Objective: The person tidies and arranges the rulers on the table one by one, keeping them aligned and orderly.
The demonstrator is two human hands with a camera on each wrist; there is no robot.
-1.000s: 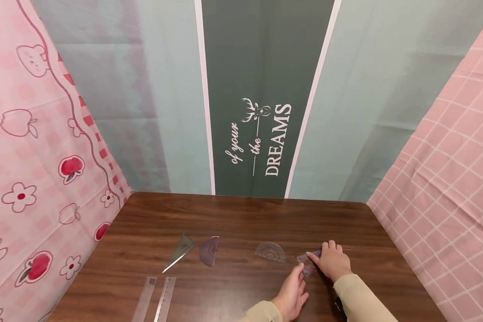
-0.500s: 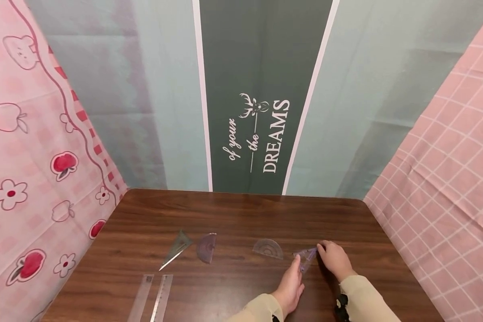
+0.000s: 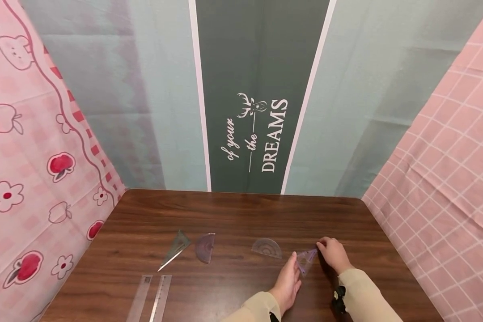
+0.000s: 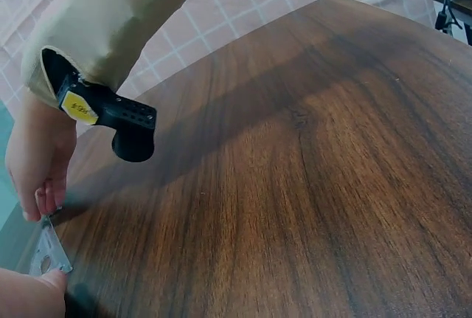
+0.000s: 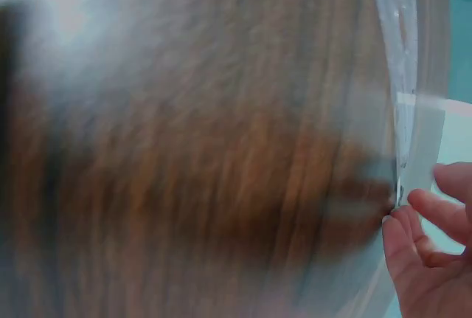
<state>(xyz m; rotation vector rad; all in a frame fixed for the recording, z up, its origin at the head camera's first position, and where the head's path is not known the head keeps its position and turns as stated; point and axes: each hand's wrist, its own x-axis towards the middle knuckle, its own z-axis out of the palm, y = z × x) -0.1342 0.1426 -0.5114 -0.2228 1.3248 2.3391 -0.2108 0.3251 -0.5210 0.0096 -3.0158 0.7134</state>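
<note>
A small clear set square with purple markings lies between both hands at the table's right. My left hand holds its left edge, thumb along that side and the other fingers underneath in the head view. At the far right corner my right hand pinches the tip between thumb and fingers. The right wrist view shows the set square nearly edge-on, its lower tip at the right fingertips. In the left wrist view, the left thumb meets the set square close over the wood.
A clear protractor lies just left of the hands. Farther left are a purplish protractor, a greenish set square and two clear rulers. Patterned curtains border the wooden table.
My right hand has drawn back from over the set square to its far right corner. The set square has turned slightly and shows more. My left hand has shifted slightly left.
</note>
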